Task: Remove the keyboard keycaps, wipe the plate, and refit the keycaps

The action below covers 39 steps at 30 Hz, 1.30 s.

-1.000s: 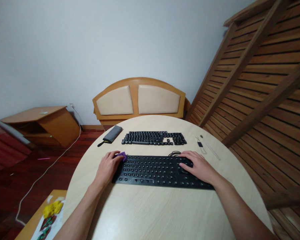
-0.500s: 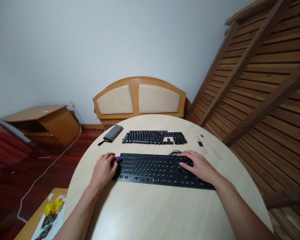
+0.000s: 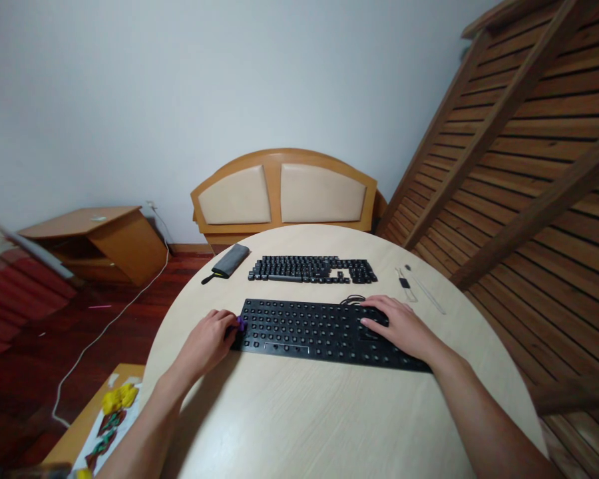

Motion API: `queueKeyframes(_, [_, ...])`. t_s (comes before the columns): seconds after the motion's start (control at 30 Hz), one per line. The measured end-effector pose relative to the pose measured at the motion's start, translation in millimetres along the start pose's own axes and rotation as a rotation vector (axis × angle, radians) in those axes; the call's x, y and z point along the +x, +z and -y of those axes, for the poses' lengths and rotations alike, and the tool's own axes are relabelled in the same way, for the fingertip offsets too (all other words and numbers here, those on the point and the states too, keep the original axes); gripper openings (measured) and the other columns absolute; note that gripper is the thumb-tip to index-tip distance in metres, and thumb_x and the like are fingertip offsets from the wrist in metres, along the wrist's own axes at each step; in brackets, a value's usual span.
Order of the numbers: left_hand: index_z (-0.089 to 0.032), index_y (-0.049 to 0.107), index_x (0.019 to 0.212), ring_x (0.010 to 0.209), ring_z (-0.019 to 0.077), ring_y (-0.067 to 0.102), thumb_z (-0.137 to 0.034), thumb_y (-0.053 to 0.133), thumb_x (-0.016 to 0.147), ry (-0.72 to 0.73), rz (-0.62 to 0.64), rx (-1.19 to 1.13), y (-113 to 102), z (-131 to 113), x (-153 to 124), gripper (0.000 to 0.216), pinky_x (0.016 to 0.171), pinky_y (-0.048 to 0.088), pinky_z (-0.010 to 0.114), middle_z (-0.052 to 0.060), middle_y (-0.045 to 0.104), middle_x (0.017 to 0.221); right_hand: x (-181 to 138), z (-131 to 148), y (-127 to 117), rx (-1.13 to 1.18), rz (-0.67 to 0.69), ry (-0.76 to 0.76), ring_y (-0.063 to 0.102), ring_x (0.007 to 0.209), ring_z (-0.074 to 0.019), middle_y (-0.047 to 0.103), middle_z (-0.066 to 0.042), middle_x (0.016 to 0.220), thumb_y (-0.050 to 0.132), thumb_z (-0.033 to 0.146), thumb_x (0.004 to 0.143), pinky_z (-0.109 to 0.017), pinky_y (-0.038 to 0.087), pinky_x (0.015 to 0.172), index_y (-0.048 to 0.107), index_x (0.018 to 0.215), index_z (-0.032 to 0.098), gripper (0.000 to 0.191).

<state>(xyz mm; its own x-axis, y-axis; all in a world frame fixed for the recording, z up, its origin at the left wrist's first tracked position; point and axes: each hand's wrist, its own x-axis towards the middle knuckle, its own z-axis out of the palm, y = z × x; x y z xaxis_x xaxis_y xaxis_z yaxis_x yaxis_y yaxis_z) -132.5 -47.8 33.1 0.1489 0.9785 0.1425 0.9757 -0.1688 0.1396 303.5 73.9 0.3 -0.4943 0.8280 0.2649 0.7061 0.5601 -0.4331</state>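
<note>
A black keyboard base [image 3: 299, 330] without its keycaps lies across the table in front of me. My left hand [image 3: 213, 336] is at its left edge, fingers closed around a small soft-looking purple piece [image 3: 241, 324]. Most of that piece is hidden by the fingers, and I cannot make out its kind. On the right end of the base rests my right hand [image 3: 397, 326], its thumb apart from the other fingers, which stretch toward the back edge. Behind the base, the removed black keycaps [image 3: 294, 267] are laid out in keyboard order.
A grey pouch [image 3: 231, 260] with a black strap lies back left. To the right are a wire keycap puller [image 3: 404, 283] and a thin brush-like stick [image 3: 426, 291]. A coiled black cable [image 3: 353, 300] sits behind the base. The round table [image 3: 299, 412] has a curved edge.
My left hand, with the purple piece, has moved a little toward me along the base's left edge. My right hand stays on the base. The whole view has shifted slightly.
</note>
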Motion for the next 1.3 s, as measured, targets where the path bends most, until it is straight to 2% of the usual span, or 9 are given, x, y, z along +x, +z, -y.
queueKeyframes(0.23, [-0.018, 0.070, 0.098, 0.093, 0.0241, 0.064, -0.021, 0.044, 0.096, 0.032, 0.057, -0.053, -9.8, -6.2, -26.2, 0.026, 0.085, 0.053, 0.038, 0.009, 0.070, 0.102, 1.0, -2.5, 0.7, 0.006, 0.021, -0.009, 0.060, 0.118, -0.0323, 0.064, -0.008, 0.130, 0.056, 0.058, 0.092, -0.052, 0.046, 0.102, 0.066, 0.119, 0.030, 0.040])
queueKeyframes(0.43, [-0.019, 0.070, 0.099, 0.092, 0.0239, 0.066, -0.021, 0.046, 0.095, -0.025, 0.040, -0.031, -12.1, -8.1, -34.4, 0.025, 0.082, 0.054, 0.037, 0.008, 0.071, 0.100, 0.9, -2.4, 0.7, 0.008, 0.008, -0.010, 0.061, 0.118, -0.0321, 0.065, -0.008, 0.130, 0.057, 0.057, 0.092, -0.052, 0.046, 0.101, 0.066, 0.119, 0.029, 0.040])
queueKeyframes(0.53, [-0.020, 0.070, 0.101, 0.091, 0.0242, 0.065, -0.022, 0.047, 0.095, -0.037, -0.024, -0.007, -6.6, -11.9, -38.5, 0.024, 0.082, 0.054, 0.038, 0.008, 0.072, 0.099, 0.4, -2.0, 1.4, -0.004, 0.002, 0.002, 0.061, 0.117, -0.0316, 0.065, -0.008, 0.130, 0.056, 0.057, 0.092, -0.051, 0.047, 0.101, 0.066, 0.119, 0.030, 0.040])
queueKeyframes(0.73, [-0.021, 0.073, 0.105, 0.093, 0.0229, 0.065, -0.025, 0.045, 0.100, 0.045, -0.152, -0.058, 18.0, -24.8, -43.9, 0.029, 0.081, 0.056, 0.037, 0.009, 0.070, 0.104, 0.6, -0.8, 1.9, -0.011, -0.003, -0.002, 0.062, 0.116, -0.0324, 0.066, -0.008, 0.129, 0.056, 0.056, 0.091, -0.052, 0.048, 0.099, 0.065, 0.118, 0.029, 0.039])
queueKeyframes(0.9, [-0.024, 0.073, 0.114, 0.091, 0.0222, 0.065, -0.023, 0.044, 0.101, 0.102, -0.140, -0.034, 27.1, -28.7, -48.2, 0.032, 0.078, 0.057, 0.036, 0.009, 0.069, 0.106, 1.0, 0.7, 0.9, -0.013, 0.001, -0.004, 0.063, 0.116, -0.0328, 0.067, -0.008, 0.128, 0.056, 0.054, 0.092, -0.052, 0.048, 0.098, 0.065, 0.118, 0.030, 0.037])
queueKeyframes(1.07, [-0.023, 0.075, 0.110, 0.091, 0.0252, 0.065, -0.019, 0.045, 0.096, -0.018, -0.109, 0.106, 16.2, -20.0, -55.3, 0.033, 0.077, 0.057, 0.039, 0.009, 0.071, 0.102, 1.6, -0.8, 1.2, -0.001, -0.001, -0.008, 0.063, 0.115, -0.0331, 0.067, -0.008, 0.127, 0.056, 0.056, 0.091, -0.053, 0.048, 0.098, 0.065, 0.117, 0.030, 0.038])
queueKeyframes(1.2, [-0.020, 0.075, 0.104, 0.090, 0.0265, 0.065, -0.023, 0.044, 0.096, -0.156, -0.152, 0.177, 9.4, -14.6, -58.5, 0.032, 0.076, 0.055, 0.039, 0.010, 0.071, 0.097, 1.7, -1.0, 1.2, 0.006, 0.004, -0.001, 0.063, 0.115, -0.0329, 0.068, -0.008, 0.126, 0.056, 0.055, 0.091, -0.053, 0.048, 0.099, 0.065, 0.117, 0.030, 0.038])
queueKeyframes(1.3, [-0.021, 0.074, 0.109, 0.092, 0.0258, 0.065, -0.026, 0.043, 0.097, -0.150, -0.172, 0.140, 10.8, -17.0, -57.9, 0.033, 0.077, 0.055, 0.037, 0.009, 0.071, 0.101, 1.6, -0.5, 1.2, 0.011, 0.006, 0.004, 0.063, 0.115, -0.0332, 0.067, -0.008, 0.127, 0.056, 0.056, 0.091, -0.054, 0.047, 0.099, 0.065, 0.117, 0.029, 0.039])
